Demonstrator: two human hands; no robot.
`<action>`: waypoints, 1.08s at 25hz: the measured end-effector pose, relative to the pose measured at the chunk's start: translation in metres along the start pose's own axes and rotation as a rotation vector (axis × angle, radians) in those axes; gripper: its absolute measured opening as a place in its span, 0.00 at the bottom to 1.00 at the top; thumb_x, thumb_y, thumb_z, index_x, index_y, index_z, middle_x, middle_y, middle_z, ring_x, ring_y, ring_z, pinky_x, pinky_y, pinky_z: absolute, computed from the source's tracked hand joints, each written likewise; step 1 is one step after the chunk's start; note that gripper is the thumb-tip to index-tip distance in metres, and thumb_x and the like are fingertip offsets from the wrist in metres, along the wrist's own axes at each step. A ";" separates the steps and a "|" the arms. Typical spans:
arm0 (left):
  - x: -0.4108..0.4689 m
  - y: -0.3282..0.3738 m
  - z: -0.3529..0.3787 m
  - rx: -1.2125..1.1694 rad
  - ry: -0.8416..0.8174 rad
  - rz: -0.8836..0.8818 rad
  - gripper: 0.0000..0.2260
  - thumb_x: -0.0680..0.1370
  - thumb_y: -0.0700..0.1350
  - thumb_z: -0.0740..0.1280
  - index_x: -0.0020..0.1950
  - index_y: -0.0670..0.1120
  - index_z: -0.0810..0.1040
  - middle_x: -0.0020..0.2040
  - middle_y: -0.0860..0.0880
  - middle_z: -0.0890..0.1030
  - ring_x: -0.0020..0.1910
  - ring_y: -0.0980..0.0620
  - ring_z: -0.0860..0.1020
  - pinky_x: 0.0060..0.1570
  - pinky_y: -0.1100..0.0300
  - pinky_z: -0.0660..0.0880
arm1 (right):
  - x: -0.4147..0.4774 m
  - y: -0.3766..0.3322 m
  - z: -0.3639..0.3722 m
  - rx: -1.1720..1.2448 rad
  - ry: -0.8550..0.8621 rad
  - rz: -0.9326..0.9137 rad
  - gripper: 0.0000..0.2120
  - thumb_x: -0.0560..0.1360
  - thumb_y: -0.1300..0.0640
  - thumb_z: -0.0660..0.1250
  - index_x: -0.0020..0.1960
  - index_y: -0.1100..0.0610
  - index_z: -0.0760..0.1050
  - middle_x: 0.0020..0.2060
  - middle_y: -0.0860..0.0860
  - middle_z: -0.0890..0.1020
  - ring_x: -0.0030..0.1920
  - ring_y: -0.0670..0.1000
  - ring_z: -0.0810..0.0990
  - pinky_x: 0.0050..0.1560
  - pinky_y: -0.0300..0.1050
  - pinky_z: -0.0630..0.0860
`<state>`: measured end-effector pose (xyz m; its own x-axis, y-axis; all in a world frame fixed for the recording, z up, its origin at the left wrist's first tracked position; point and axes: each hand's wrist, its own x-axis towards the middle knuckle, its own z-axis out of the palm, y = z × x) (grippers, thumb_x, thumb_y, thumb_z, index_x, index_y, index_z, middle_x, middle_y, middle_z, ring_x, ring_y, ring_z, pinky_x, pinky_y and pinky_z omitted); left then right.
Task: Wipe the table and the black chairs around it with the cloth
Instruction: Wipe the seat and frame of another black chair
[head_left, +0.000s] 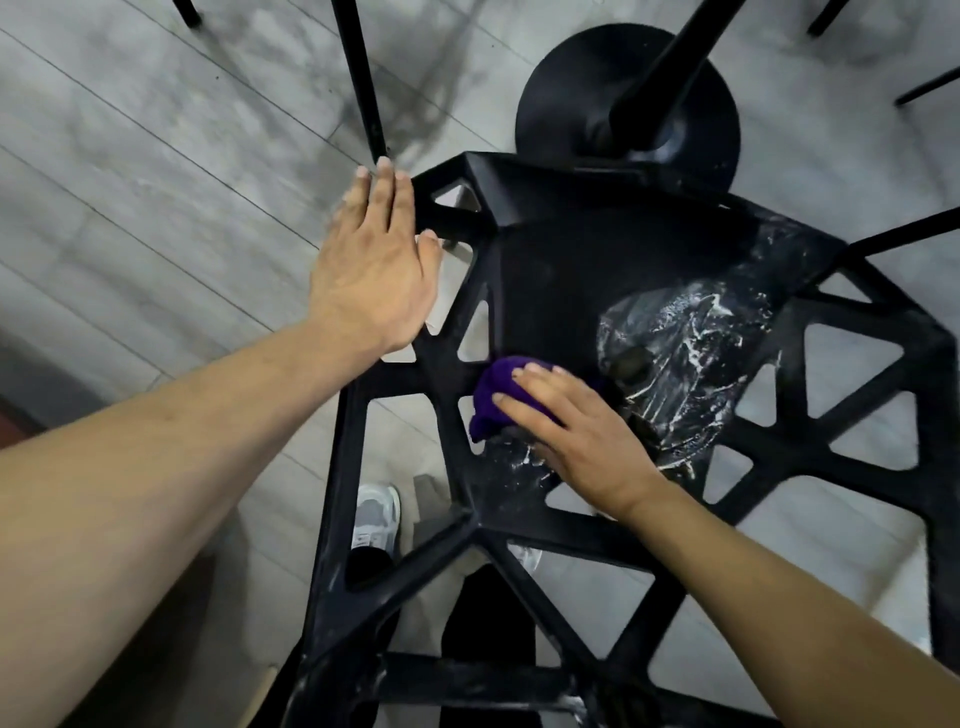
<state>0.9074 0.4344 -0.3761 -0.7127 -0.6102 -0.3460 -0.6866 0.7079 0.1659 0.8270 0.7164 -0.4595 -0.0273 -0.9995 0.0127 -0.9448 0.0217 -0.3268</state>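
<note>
Right grip (566, 415) lies palm down with the fingers spread and nearly straight, pressing a bunched purple cloth (491, 389) against the seat of a black chair (550, 270); it pushes the cloth and does not clench it. The cloth sits at the seat's near-left side, beside one of the triangular cut-outs. Left grip (374, 260) is wide, its fingers straight and together, laid along the chair's left rim with the thumb on the frame, seemingly steadying it.

By my reading the job is midway on this chair. The seat's far-left part looks dark and even, but white streaks (691, 332) cover the right side, more lie just under the right grip, and pale marks show on the lower frame (467, 680) nearest the person. Beyond the chair stands a round pedestal foot (571, 88) with its post (670, 62), likely the table's; the surface itself is out of view, so I cannot tell whether it has been wiped. Of other chairs only thin black legs (363, 78) show, over the grey plank floor (130, 182).

No brand, label or writing can be read, not even on the grey-and-white shoe (376, 514) below.
</note>
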 end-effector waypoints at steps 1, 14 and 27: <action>-0.001 0.001 0.001 0.019 0.010 0.008 0.31 0.83 0.54 0.42 0.82 0.38 0.48 0.83 0.40 0.47 0.83 0.43 0.45 0.81 0.47 0.47 | 0.006 0.010 -0.001 -0.024 0.030 0.016 0.26 0.79 0.62 0.66 0.77 0.56 0.67 0.74 0.58 0.69 0.75 0.59 0.66 0.76 0.59 0.61; -0.003 0.002 -0.001 0.064 0.024 0.025 0.29 0.86 0.51 0.47 0.82 0.37 0.49 0.83 0.38 0.48 0.83 0.41 0.47 0.81 0.49 0.47 | 0.006 -0.033 0.009 0.195 0.140 0.181 0.22 0.80 0.59 0.64 0.73 0.58 0.72 0.72 0.59 0.71 0.74 0.60 0.67 0.77 0.56 0.60; -0.012 0.004 0.004 0.173 0.119 0.276 0.25 0.85 0.50 0.55 0.81 0.42 0.61 0.82 0.40 0.58 0.82 0.39 0.53 0.79 0.45 0.49 | -0.014 0.071 -0.031 -0.109 0.365 0.629 0.27 0.73 0.68 0.66 0.71 0.57 0.74 0.70 0.60 0.73 0.71 0.59 0.69 0.74 0.58 0.66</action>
<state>0.9143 0.4462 -0.3753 -0.8871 -0.4168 -0.1985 -0.4378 0.8959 0.0754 0.7505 0.7330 -0.4538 -0.6643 -0.7269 0.1742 -0.7411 0.6101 -0.2804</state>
